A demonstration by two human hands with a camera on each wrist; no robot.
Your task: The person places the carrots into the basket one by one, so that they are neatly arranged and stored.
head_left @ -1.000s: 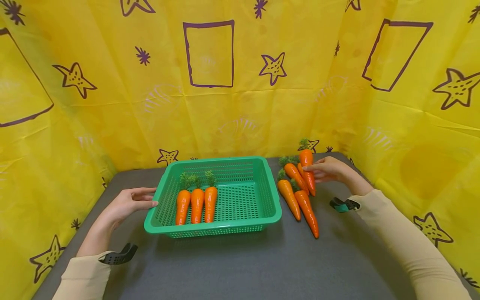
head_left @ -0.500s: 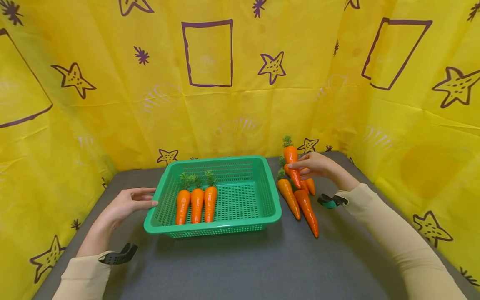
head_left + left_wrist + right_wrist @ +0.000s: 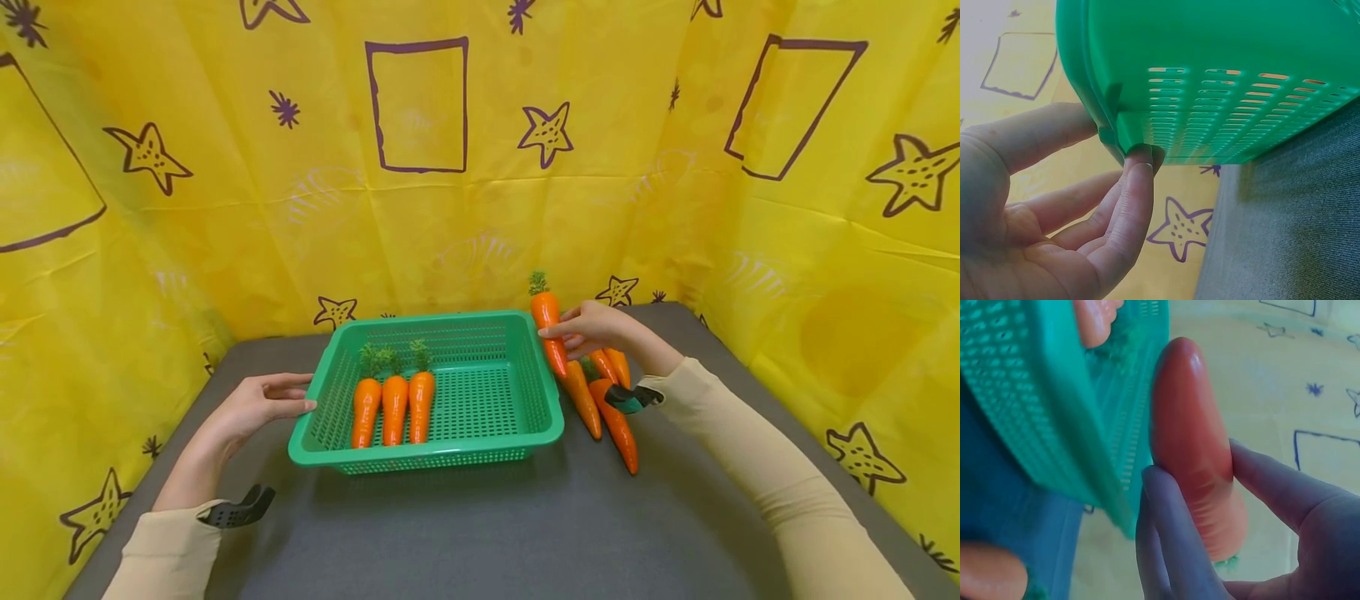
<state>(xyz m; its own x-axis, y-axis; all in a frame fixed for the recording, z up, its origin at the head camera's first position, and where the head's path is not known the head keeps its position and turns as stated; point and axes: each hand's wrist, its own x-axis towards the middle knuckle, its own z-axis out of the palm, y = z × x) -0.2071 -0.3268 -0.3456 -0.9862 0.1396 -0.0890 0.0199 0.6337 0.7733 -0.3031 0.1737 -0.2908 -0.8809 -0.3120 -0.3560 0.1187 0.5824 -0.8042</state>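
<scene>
My right hand [image 3: 596, 327] pinches an orange carrot [image 3: 549, 325] between thumb and fingers, its green top upward. It hangs beside the right rim of the green plastic basket [image 3: 551, 408]. In the right wrist view the carrot [image 3: 1191, 444] points its tapered end up the picture, close to the basket wall [image 3: 1072, 406]. My left hand [image 3: 258, 407] holds the basket's left rim; the left wrist view has its fingers [image 3: 1138, 200] curled under the rim, against the outer wall [image 3: 1129, 56]. Inside the basket, three carrots [image 3: 395, 408] lie side by side toward the left, tops away from me.
Several loose carrots [image 3: 618, 429] lie on the dark grey table [image 3: 480, 533] right of the basket, partly hidden by my right hand and wristband [image 3: 633, 398]. A yellow curtain [image 3: 480, 233] with starfish drawings encloses the back and sides.
My right hand has lifted the carrot off the pile and carried it left to the basket's right rim. The left hand and basket have not moved.
</scene>
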